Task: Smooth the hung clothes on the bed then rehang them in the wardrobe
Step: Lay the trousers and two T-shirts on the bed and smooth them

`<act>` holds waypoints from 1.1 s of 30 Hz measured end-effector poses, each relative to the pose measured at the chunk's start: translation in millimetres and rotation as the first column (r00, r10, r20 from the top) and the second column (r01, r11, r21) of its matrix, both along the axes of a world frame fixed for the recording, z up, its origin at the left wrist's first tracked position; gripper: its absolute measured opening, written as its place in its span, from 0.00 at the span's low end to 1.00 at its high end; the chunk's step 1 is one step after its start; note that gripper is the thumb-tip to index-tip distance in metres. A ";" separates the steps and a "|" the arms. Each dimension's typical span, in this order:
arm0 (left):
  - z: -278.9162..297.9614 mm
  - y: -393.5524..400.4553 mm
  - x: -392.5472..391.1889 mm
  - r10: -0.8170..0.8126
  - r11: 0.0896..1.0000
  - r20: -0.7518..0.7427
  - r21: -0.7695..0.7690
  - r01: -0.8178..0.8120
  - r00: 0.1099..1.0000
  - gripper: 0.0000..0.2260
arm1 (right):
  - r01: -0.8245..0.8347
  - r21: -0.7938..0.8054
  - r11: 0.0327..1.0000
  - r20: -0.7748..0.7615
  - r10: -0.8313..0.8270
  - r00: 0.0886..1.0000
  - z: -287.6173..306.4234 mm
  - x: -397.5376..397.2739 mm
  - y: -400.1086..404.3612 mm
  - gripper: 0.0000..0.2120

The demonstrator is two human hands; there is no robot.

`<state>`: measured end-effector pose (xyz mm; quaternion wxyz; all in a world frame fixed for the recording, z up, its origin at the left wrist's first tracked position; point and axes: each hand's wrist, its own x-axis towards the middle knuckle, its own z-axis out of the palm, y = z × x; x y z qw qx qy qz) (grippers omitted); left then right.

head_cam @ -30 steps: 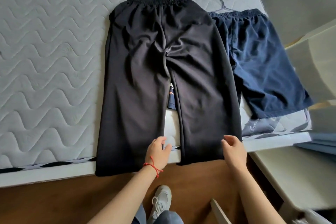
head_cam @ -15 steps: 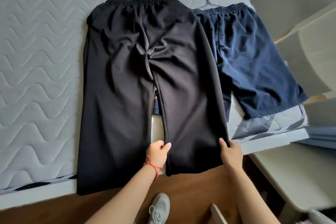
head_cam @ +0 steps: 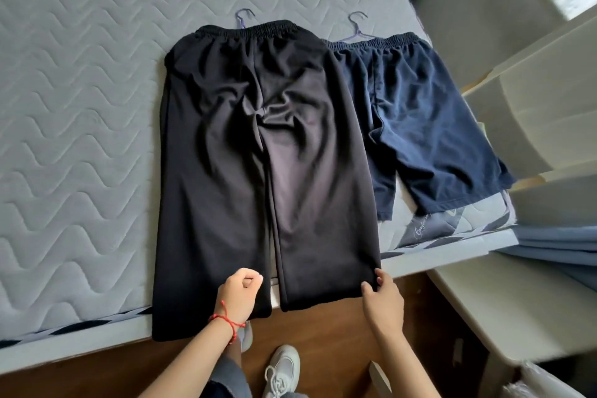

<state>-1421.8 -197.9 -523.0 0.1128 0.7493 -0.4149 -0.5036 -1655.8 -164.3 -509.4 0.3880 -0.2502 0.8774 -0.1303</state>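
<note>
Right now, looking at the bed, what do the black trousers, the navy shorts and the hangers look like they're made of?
Black trousers: smooth, slightly shiny fabric with soft highlights on the folds, likely a synthetic knit.
Navy shorts: matte, faintly faded cloth with fine creases, probably cotton.
Hangers: only the thin curved hooks show, bluish-purple, possibly coated wire or plastic; I cannot tell which.

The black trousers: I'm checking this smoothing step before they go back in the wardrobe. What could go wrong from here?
1. The black trousers overlap the navy shorts; pulling the leg that the right hand pinches may drag and crease the shorts.
2. Both hems hang past the mattress edge, so a firm tug with the left hand could slide the trousers toward the floor.
3. Creases bunch at the crotch; pulling only the hems may leave them.
</note>
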 end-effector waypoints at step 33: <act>154.4 273.0 300.9 0.591 0.805 0.018 0.035 -0.592 0.806 0.05 | -0.564 0.064 0.823 0.264 0.531 0.805 123.0 229.2 90.5 0.07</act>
